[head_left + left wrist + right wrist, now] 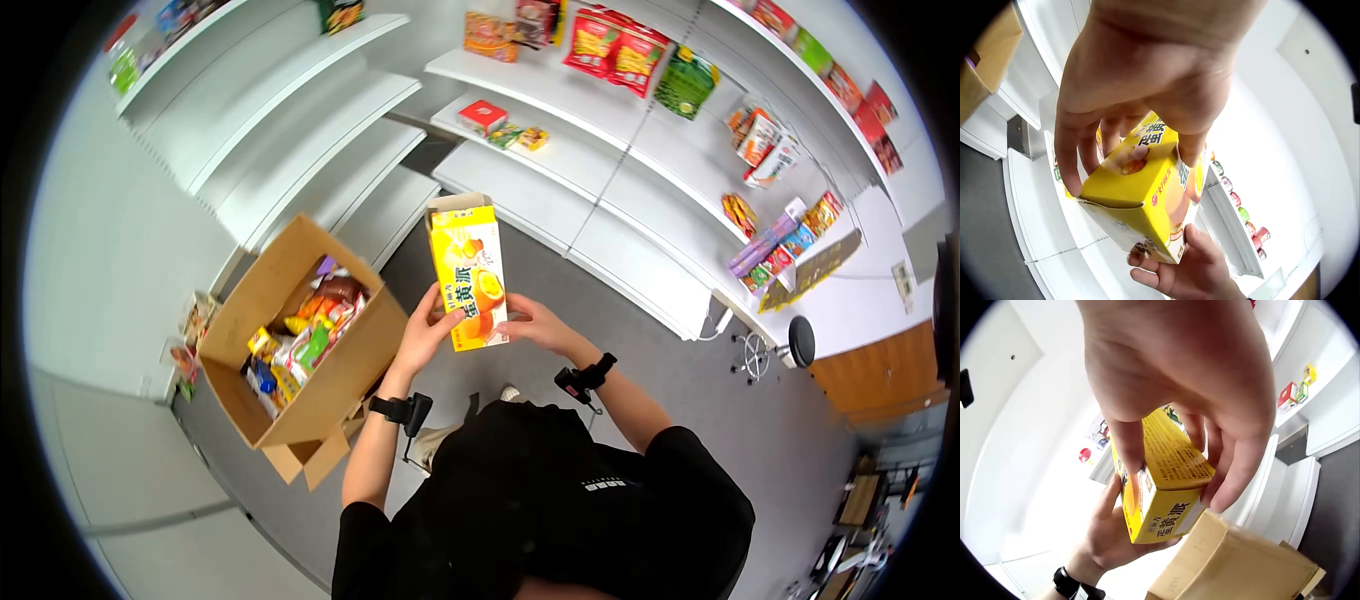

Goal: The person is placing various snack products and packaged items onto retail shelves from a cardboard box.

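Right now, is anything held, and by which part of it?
A yellow box: the left hand grips its left side and the right hand its right side, both near its lower end in the head view.

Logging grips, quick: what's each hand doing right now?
Left hand: holding the yellow box between thumb and fingers.
Right hand: holding the same box, also between thumb and fingers.

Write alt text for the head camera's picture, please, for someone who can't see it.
A person's left hand and right hand hold a yellow box between them, seen from above. At the person's left stands an open cardboard carton containing colourful packets. Beyond are white shelves, only partly stocked.
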Demonstrator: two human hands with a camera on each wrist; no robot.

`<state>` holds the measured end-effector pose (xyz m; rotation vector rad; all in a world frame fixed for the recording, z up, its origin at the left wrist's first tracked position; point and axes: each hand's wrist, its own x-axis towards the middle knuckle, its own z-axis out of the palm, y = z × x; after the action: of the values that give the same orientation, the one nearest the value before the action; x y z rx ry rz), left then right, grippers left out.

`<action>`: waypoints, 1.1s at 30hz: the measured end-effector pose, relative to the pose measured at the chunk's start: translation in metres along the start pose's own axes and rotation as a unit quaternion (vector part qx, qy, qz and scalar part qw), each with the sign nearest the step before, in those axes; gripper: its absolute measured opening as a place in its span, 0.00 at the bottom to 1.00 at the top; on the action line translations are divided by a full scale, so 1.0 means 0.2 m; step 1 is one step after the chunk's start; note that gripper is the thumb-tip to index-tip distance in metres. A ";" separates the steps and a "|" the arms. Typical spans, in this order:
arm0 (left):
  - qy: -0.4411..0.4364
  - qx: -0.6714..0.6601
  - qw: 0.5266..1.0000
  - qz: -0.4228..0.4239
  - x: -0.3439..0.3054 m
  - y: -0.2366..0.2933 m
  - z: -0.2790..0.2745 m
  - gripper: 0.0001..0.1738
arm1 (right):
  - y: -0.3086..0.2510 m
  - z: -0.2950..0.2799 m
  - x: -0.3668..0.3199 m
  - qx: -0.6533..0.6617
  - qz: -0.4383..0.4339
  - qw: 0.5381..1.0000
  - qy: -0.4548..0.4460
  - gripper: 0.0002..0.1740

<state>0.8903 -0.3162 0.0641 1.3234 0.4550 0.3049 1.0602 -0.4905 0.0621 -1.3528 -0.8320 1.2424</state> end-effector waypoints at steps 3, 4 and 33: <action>-0.011 0.048 0.999 -0.016 0.20 -0.04 0.16 0.42 | 0.00 -0.24 -0.12 0.039 0.008 0.997 0.066 0.37; -0.008 0.064 0.998 -0.022 0.23 -0.04 0.19 0.42 | 0.01 -0.30 -0.15 0.056 0.011 0.995 0.081 0.36; 0.122 0.145 0.980 0.055 2.24 0.11 -0.47 0.27 | 0.40 -1.86 1.12 0.354 0.139 0.881 0.282 0.30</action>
<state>1.2369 -0.0226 0.0041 1.6077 0.6523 0.5099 1.4546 -0.3819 -0.1063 -1.1302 0.2361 1.1087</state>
